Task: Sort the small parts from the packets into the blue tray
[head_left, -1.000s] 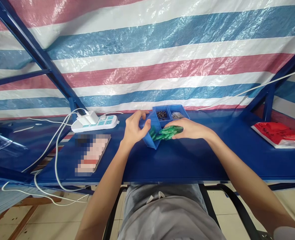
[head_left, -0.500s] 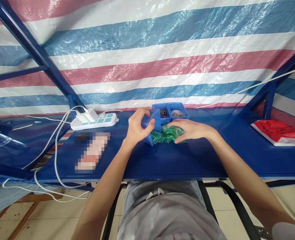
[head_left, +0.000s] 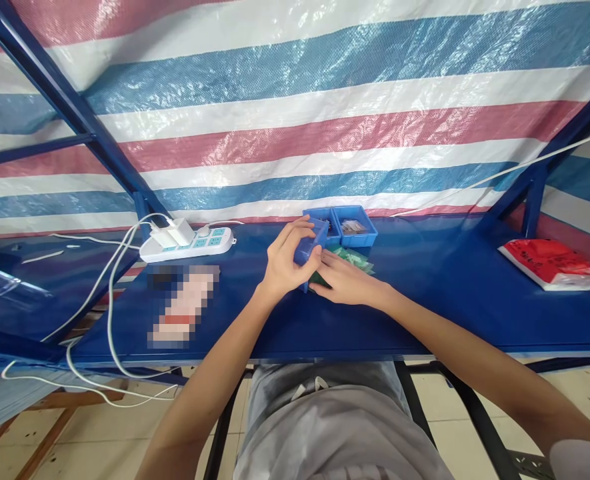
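Note:
My left hand grips a small blue plastic bin, fingers over its back and thumb along its side. The bin is tipped on its side, its mouth turned to the right toward my other hand. Small green plastic packets lie in a loose heap on the table by that mouth. My right hand is cupped over part of the heap, with green showing between its thumb and fingers right at the bin. The inside of the bin and the right fingertips are hidden.
Behind the hands stand two blue bins, one with pale thin pieces, the other partly covered. A white power strip with plugs and cables lies left. A red and white package is at the right on the blue table.
My right hand has moved left across the green packets to the bin's mouth, bunching some there. My left hand and the tipped bin have shifted slightly right.

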A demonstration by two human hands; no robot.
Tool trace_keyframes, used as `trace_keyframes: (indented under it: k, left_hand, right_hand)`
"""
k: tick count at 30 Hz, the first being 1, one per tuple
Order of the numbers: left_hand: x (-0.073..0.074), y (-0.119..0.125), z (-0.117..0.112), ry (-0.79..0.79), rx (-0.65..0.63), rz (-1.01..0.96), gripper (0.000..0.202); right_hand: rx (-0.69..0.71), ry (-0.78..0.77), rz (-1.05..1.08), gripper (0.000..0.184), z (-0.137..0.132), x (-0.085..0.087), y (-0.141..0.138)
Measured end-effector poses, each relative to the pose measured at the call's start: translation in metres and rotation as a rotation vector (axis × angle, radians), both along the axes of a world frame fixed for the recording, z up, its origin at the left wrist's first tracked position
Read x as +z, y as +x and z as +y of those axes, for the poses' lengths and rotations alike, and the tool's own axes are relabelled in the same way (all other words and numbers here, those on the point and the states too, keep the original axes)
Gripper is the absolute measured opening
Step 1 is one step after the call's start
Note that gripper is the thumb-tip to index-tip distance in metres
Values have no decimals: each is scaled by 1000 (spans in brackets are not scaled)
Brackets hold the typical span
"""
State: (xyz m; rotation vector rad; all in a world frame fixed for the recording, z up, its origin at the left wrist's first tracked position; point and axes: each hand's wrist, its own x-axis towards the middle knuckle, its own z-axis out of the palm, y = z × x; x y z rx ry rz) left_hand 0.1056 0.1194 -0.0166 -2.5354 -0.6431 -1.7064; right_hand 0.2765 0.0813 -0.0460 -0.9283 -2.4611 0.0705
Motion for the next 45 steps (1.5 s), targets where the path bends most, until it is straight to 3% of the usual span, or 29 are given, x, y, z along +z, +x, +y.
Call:
trace_keyframes:
  k: [5,9,11,18,23,27,33,36,39,42,45]
  left_hand:
    - [3,0,-4,40,-62,96,18]
    - [9,-8,-4,28,-76,219,31]
    - [10,-14,-1,-4,-31,226,31]
    - [8,-32,15,-97,151,101,24]
    - [11,-51,32,-201,357,46,18]
    - [3,-74,56,-348,506,63,18]
    - [-17,-91,75,-546,674,156,29]
    - [-14,-75,62,-476,628,163,34]
    - [-5,-50,40,-402,451,277,35]
    - [-2,-30,25,-420,289,470,37]
    - [-6,-25,22,-460,257,572,39]
  right_hand:
    - [62,-52,-37,33,1,-1,3]
    - [101,-65,-72,34,0,-1,4]
    - [102,-44,-92,37,-2,-1,4]
    - [124,-81,-108,20,-5,13,5]
    - [142,-119,-90,20,-3,19,12]
    - [128,-162,-152,30,0,14,14]
    - [94,-183,-143,71,-1,13,12]
    - [26,-181,-83,68,4,19,20]
    - [-148,-147,-31,49,16,21,34]
    - [-297,-151,-79,40,25,16,46]
    - [-271,-197,-109,39,28,9,47]
